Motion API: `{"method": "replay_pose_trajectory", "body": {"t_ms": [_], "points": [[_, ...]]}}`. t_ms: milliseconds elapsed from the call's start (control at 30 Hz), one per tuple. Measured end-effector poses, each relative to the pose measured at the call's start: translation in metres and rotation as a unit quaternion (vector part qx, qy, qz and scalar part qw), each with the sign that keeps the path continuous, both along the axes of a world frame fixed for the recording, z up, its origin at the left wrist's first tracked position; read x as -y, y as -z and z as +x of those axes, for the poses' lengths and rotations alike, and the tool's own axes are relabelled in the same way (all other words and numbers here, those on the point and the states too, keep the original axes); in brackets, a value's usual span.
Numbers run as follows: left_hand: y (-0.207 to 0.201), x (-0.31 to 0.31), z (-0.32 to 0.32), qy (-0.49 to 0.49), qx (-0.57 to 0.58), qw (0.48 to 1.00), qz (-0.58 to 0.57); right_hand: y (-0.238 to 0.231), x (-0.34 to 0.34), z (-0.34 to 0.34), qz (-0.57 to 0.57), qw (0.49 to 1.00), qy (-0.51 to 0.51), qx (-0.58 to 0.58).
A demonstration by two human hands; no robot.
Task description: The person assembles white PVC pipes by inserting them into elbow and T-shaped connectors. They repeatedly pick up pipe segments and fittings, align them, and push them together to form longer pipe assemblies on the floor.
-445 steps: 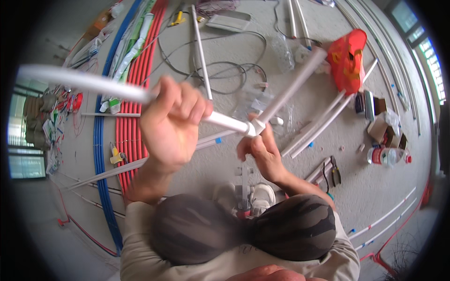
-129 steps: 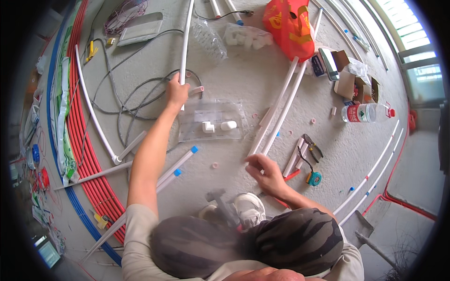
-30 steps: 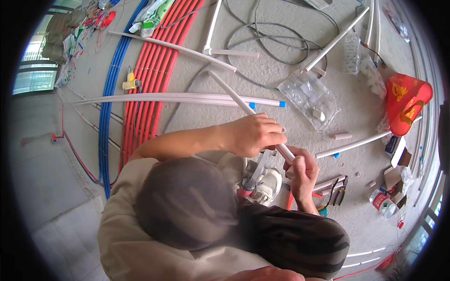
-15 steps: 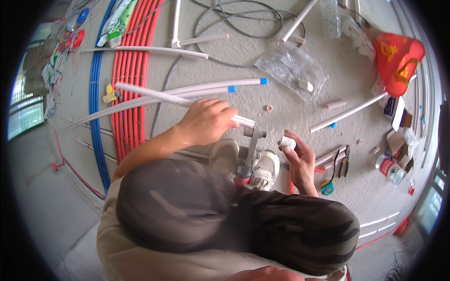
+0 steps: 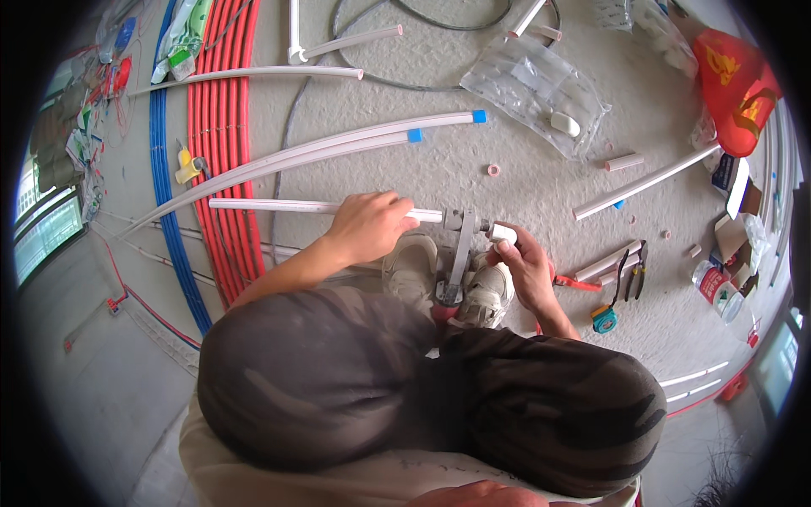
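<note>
My left hand (image 5: pixel 369 226) is wrapped over a white plastic pipe (image 5: pixel 287 205) lying level from left to right. The pipe's right end meets the left die of a pipe fusion welder (image 5: pixel 461 258), a flat grey plate upright between my shoes. How far the end sits inside the die cannot be made out. My right hand (image 5: pixel 529 269) pinches a short white pipe fitting (image 5: pixel 504 234) between thumb and fingers, at the welder's right die. The fitting touches or nearly touches that die. The welder's red lower part is partly hidden by my knees.
Long white pipes with blue caps (image 5: pixel 414 135) lie beyond my left hand, across red pipes (image 5: pixel 221 127) and blue pipes (image 5: pixel 158 135). A plastic bag (image 5: pixel 528 89) lies ahead. Pliers (image 5: pixel 635 270), a tape measure (image 5: pixel 604 318) and a bottle (image 5: pixel 716 290) are at right.
The pipe has swung from slanting to level, with its end brought to the welder's left die. My right hand has moved the fitting left to the opposite die. The view has shifted slightly.
</note>
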State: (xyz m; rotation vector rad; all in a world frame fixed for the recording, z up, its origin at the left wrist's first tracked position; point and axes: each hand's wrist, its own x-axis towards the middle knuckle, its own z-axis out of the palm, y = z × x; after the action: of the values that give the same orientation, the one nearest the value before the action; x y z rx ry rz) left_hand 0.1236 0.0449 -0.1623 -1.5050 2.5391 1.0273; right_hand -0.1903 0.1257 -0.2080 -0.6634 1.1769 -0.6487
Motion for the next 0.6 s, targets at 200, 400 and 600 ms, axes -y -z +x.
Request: {"method": "replay_pose_trajectory", "body": {"t_ms": [200, 400, 600], "points": [[0.009, 0.007, -0.003, -0.003, -0.016, 0.999, 0.031, 0.007, 0.016, -0.002, -0.004, 0.998, -0.067, -0.01], [0.014, 0.006, -0.005, -0.014, -0.052, 0.997, 0.049, 0.005, 0.028, -0.01, 0.021, 0.992, -0.126, 0.008], [0.019, 0.015, -0.005, -0.013, -0.079, 0.993, 0.09, 0.02, 0.033, -0.019, 0.07, 0.978, -0.191, 0.055]]}}
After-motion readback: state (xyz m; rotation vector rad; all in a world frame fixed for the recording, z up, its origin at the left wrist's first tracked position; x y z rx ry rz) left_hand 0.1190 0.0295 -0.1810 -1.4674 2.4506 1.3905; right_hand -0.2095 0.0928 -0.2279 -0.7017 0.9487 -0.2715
